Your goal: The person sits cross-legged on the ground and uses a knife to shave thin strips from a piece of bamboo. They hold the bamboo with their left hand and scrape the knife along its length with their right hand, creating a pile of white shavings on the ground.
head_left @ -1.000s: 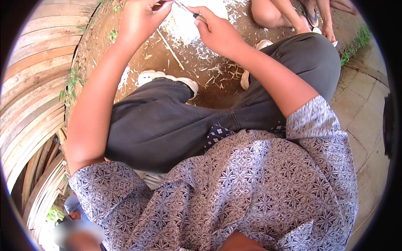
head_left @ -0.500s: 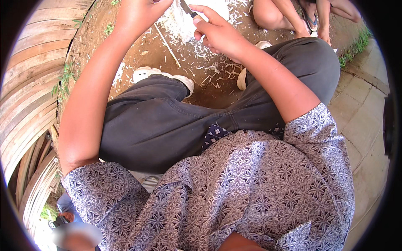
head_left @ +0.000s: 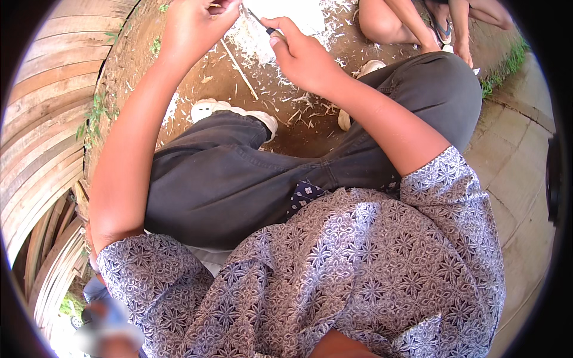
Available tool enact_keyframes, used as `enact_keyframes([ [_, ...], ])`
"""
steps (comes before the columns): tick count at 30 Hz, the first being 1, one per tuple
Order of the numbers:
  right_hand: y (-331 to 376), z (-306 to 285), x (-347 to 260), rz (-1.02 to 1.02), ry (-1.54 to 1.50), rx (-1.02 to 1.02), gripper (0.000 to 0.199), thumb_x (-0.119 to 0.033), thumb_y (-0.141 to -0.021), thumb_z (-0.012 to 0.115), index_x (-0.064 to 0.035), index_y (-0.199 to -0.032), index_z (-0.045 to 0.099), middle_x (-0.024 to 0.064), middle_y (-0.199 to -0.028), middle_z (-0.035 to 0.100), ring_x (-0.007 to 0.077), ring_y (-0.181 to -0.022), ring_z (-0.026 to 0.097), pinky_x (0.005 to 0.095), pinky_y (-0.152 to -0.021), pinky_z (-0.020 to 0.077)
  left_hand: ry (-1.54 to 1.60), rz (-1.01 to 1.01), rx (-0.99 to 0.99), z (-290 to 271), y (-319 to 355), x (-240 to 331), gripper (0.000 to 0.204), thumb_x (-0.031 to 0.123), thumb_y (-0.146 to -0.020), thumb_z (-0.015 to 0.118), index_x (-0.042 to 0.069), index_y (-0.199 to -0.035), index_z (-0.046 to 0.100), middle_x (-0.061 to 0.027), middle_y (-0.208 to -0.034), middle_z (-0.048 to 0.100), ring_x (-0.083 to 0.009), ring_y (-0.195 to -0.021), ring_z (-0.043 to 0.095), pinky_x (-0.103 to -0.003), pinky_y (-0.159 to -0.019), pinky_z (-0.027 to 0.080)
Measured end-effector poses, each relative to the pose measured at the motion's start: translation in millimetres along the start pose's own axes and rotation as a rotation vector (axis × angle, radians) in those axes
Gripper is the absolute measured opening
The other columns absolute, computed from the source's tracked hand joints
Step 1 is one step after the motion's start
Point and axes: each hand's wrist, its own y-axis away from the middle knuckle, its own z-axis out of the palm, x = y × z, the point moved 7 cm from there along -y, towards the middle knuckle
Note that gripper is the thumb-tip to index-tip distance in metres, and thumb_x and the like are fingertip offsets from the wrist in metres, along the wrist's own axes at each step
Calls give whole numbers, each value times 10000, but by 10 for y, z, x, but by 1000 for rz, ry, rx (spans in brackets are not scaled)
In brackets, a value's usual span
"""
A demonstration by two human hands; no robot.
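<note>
My right hand (head_left: 307,58) is closed around the handle of a small knife (head_left: 255,17), with the thumb and forefinger near its dark collar. The narrow blade points up and left toward my left hand (head_left: 206,22), its tip close to those fingers. My left hand's fingers are curled in a pinch at the top edge; what they hold is too small and cut off to make out. Beneath both hands, pale shavings (head_left: 258,49) lie heaped on the ground around a bright white patch (head_left: 292,19).
A thin pale stick (head_left: 240,70) lies on the brown soil (head_left: 215,83). Curved wooden slats (head_left: 51,101) stand at the left, paving (head_left: 507,161) at the right. Another person's bare legs (head_left: 388,22) are at the upper right. A partly seen person (head_left: 110,322) is at the lower left.
My right hand has shifted slightly left and nearer with the knife, whose blade now slants more to the left. My left hand has come a little lower into view.
</note>
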Motion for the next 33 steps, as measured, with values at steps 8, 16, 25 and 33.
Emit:
enact_keyframes([
  [8,28,220,179,448,-808,-180,413,-275,-1091,476,-205,-1497,451,2,-764,578,117,-557,494,304,-581,450,-74,-78,-58,-59,49,-171,91,50,-883,779,1,-889,702,-89,-838,703,-111,-756,682,-263,-664,549],
  [16,-86,-18,-20,-4,-210,32,385,-246,-1065,488,-139,-1434,511,76,-715,612,182,-635,586,381,-614,467,-28,-182,-133,-16,46,-287,121,111,-952,746,14,-1025,743,-65,-1012,756,-110,-927,730,-251,-802,593],
  [25,27,-178,-156,0,-84,92,368,-223,-1055,483,-120,-1407,507,167,-695,625,333,-661,638,458,-679,486,-50,-26,-14,4,-34,14,124,22,-850,805,-8,-834,686,-98,-754,679,-116,-669,657,-263,-590,521],
  [33,58,-219,-283,-34,-13,107,343,-208,-1054,465,-116,-1380,517,193,-723,647,394,-707,653,496,-705,497,-52,-2,-31,1,-56,124,108,37,-861,796,-10,-849,699,-119,-794,688,-161,-683,676,-286,-604,526],
])
